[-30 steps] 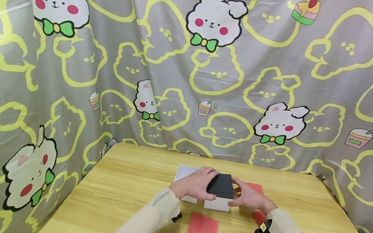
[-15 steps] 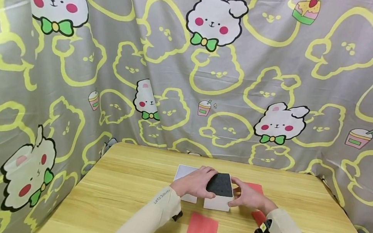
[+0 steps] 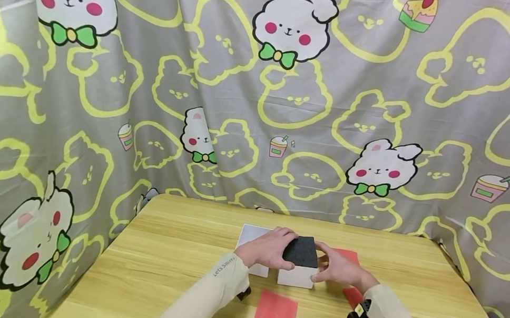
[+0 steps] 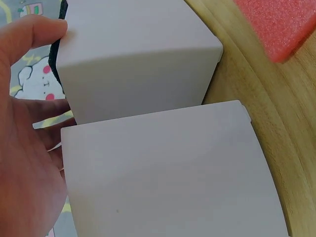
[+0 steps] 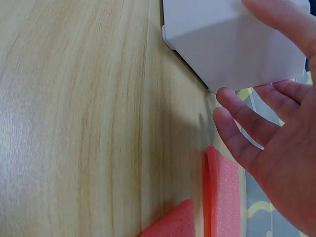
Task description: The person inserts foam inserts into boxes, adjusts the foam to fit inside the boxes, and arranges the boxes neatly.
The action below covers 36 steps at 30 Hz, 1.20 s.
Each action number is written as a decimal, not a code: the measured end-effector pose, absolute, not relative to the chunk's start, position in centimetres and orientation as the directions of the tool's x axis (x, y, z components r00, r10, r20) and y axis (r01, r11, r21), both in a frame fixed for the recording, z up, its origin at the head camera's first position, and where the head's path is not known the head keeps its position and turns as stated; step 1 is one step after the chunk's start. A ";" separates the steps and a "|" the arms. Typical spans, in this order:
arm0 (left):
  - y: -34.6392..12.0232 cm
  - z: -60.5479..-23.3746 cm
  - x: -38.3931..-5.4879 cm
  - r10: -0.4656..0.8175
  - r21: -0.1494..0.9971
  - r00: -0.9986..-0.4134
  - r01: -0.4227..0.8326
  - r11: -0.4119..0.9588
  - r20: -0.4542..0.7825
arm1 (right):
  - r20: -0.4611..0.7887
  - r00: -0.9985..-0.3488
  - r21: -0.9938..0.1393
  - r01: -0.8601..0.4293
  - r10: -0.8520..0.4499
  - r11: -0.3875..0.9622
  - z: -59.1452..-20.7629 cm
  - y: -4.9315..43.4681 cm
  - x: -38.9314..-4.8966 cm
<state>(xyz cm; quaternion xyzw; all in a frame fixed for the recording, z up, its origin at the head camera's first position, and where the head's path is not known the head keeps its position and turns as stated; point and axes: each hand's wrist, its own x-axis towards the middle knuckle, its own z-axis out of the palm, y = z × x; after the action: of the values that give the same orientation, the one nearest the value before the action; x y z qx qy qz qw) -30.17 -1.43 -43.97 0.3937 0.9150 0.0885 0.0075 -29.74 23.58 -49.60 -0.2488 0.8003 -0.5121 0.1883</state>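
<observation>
A white box (image 3: 296, 277) stands upright on the table with a black foam piece (image 3: 302, 251) at its open top. My left hand (image 3: 268, 248) grips the foam at the box's rim, thumb in front and fingers toward the back. In the left wrist view the foam (image 4: 55, 61) juts slightly past the box edge beside the thumb. My right hand (image 3: 342, 268) holds the box's right side; in the right wrist view its thumb lies on the white wall (image 5: 237, 54), the other fingers around the far edge. A second white box (image 3: 252, 232) stands to the left, partly covered by my left hand.
A red foam sheet (image 3: 275, 317) lies in front of the box. More red foam (image 3: 349, 256) lies behind and below my right forearm. The wooden table (image 3: 167, 254) ends at a patterned curtain (image 3: 299, 185).
Both hands stay nearly in place. A little more of the box's white front shows below the black foam than one second ago.
</observation>
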 end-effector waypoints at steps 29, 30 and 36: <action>-0.7 -44.3 -30.1 0.702 0.194 -0.710 0.697 0.691 0.053 | -0.036 -0.810 -0.885 -0.247 -0.586 0.395 -49.8 23.5 -29.8; -0.6 -44.4 -30.1 0.704 0.188 -0.708 0.701 0.688 0.058 | -0.038 -0.811 -0.883 -0.246 -0.583 0.400 -49.7 23.5 -29.8; -0.5 -44.6 -30.3 0.714 0.168 -0.697 0.714 0.680 0.075 | -0.036 -0.806 -0.886 -0.247 -0.590 0.392 -49.8 23.6 -29.8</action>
<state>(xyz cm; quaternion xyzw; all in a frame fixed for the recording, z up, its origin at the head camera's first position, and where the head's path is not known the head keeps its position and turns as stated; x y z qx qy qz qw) -30.33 -0.46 -44.63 0.3894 0.9164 0.0922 -0.0015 -29.83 23.60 -49.80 -0.2567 0.8154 -0.4881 0.1760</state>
